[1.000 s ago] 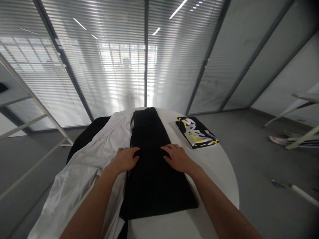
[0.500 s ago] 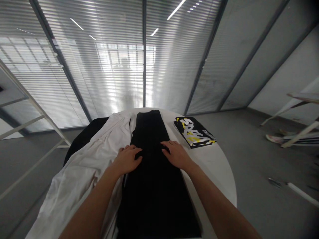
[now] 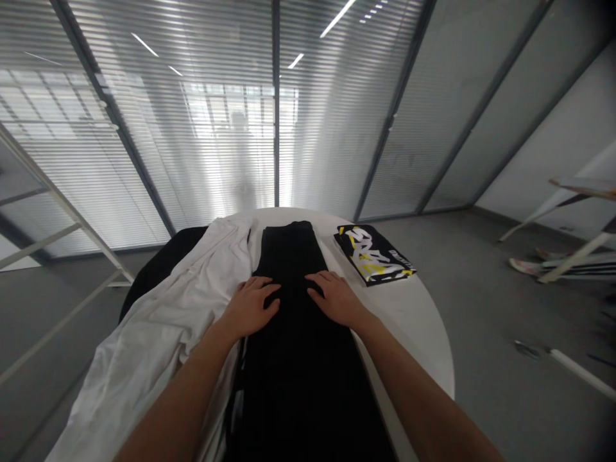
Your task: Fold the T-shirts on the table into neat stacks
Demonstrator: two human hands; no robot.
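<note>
A long black garment (image 3: 293, 346) lies lengthwise down the middle of a round white table (image 3: 414, 314). My left hand (image 3: 250, 306) rests flat on its left side with fingers spread. My right hand (image 3: 337, 296) lies flat on its right side, fingers stretched out. The two hands sit close together, fingertips pointing inward. A white garment (image 3: 158, 333) lies crumpled along the black one's left edge and drapes off the table.
A folded black, white and yellow printed cloth (image 3: 373, 255) lies at the table's back right. Another black cloth (image 3: 154, 266) hangs at the back left. Glass walls with blinds stand behind. A white frame (image 3: 62, 212) rises at left; white legs (image 3: 572, 256) at right.
The black garment has slid toward me, its near end now past the table's front edge. Both hands moved closer together on it.
</note>
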